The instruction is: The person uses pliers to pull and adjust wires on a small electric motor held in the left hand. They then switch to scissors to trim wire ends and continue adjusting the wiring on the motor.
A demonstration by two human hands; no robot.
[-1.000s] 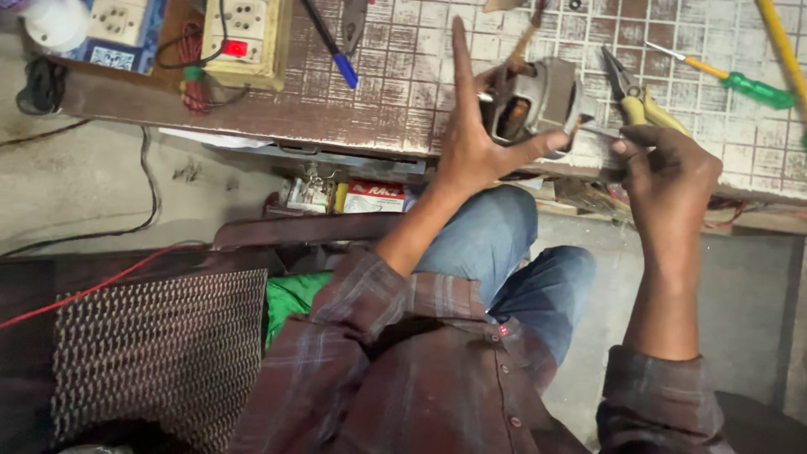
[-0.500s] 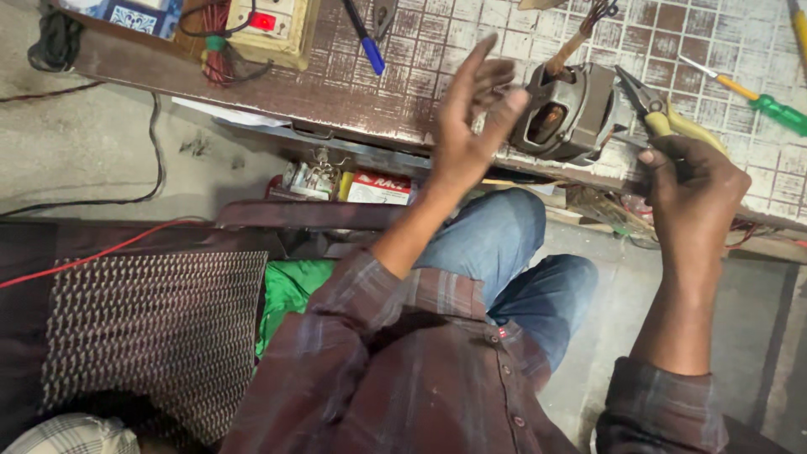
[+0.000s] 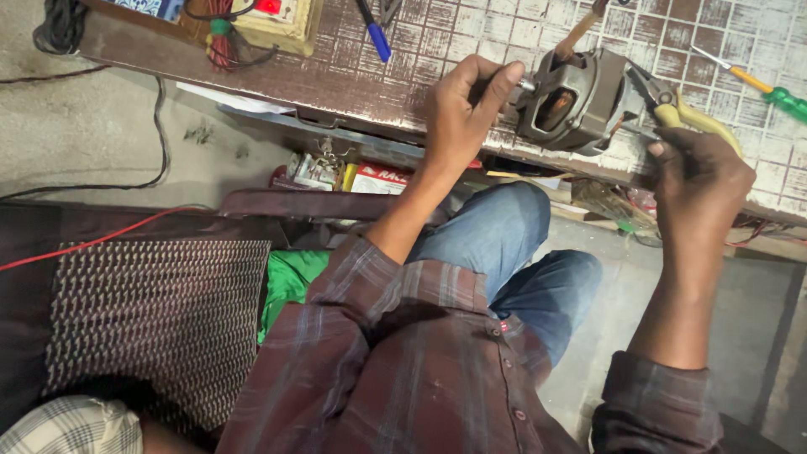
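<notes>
A small grey electric motor with copper windings lies near the front edge of a tiled workbench. My left hand pinches the metal shaft that sticks out of the motor's left end. My right hand grips yellow-handled pliers, whose jaws reach to the motor's right side. A wooden-handled tool rests behind the motor.
On the bench lie a blue pen, a green-handled screwdriver and a yellow switch box with a red light. Small boxes sit on a shelf under the bench. A red wire crosses a woven seat at left.
My left hand, spread open a second ago, has closed its fingers onto the motor's shaft. The view has shifted up and closer to the bench. My right hand keeps the pliers.
</notes>
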